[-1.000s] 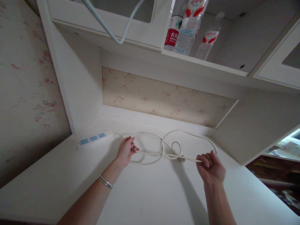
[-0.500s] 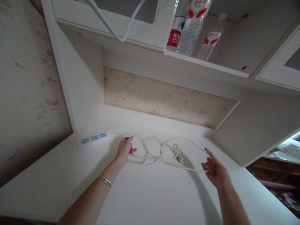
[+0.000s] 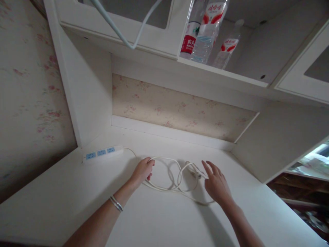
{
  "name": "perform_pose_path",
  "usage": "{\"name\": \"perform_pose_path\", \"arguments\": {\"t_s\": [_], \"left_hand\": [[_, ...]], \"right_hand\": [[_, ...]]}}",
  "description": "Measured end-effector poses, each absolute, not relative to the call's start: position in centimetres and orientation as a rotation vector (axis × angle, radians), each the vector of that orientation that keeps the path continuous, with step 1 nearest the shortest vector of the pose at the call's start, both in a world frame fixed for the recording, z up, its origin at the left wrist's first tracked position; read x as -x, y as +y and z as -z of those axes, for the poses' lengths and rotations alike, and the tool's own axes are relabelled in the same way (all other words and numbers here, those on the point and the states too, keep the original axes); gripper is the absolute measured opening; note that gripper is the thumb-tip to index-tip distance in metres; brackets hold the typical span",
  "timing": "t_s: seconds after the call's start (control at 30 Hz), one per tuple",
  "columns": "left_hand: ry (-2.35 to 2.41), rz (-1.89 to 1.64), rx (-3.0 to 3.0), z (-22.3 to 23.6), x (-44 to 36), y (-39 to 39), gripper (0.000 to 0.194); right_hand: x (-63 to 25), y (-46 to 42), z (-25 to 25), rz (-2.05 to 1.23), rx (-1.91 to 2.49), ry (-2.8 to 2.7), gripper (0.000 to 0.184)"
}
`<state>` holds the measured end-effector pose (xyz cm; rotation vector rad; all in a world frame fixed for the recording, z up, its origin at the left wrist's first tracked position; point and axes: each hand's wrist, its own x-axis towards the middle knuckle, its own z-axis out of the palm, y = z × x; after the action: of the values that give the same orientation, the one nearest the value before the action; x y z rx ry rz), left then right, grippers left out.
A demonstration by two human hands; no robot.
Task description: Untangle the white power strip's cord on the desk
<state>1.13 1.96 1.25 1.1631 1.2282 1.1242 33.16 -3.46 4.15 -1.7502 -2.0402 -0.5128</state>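
Note:
My left hand (image 3: 143,170) is closed around loops of a white power cord (image 3: 164,158). The cord runs back to a white power strip (image 3: 101,153) with blue sockets, lying on the desk to the left. My right hand (image 3: 216,181) is over the right end of the coiled cord, index and middle fingers stretched out and apart. Cord strands pass beneath or against this hand; its thumb side and lower fingers are partly hidden. The plug (image 3: 197,175) lies among the loops just left of the right fingers, partly covered by cord.
The white desk top (image 3: 154,219) carries everything. Above it hangs a cabinet with plastic bottles (image 3: 205,37) on an open shelf. A pale bent tube (image 3: 132,45) hangs at the top. White side panels (image 3: 89,92) flank the wallpapered back.
My right hand has moved left toward the coil, fingers now stretched forward, and the right loop has slackened and bunched up. My left hand has shifted slightly right and nearer, still gripping the cord.

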Motion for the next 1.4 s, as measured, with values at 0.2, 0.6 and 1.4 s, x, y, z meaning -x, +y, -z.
{"name": "perform_pose_path", "arguments": {"t_s": [0.2,0.6,1.4], "left_hand": [[1.236,-1.096,-1.196,-1.6,-0.9,1.8,0.016],[1.071,-1.159,-1.245,-3.8,-1.1,0.5,0.040],[1.111,-1.210,-1.167,-2.4,-2.5,0.5,0.028]], "right_hand": [[-24.6,-2.0,-8.1,0.360,1.145,-2.746,0.041],[-23.2,0.0,-10.7,0.104,1.223,-2.934,0.018],[-20.3,0.6,-22.6,-0.211,1.254,-1.920,0.044]]}}
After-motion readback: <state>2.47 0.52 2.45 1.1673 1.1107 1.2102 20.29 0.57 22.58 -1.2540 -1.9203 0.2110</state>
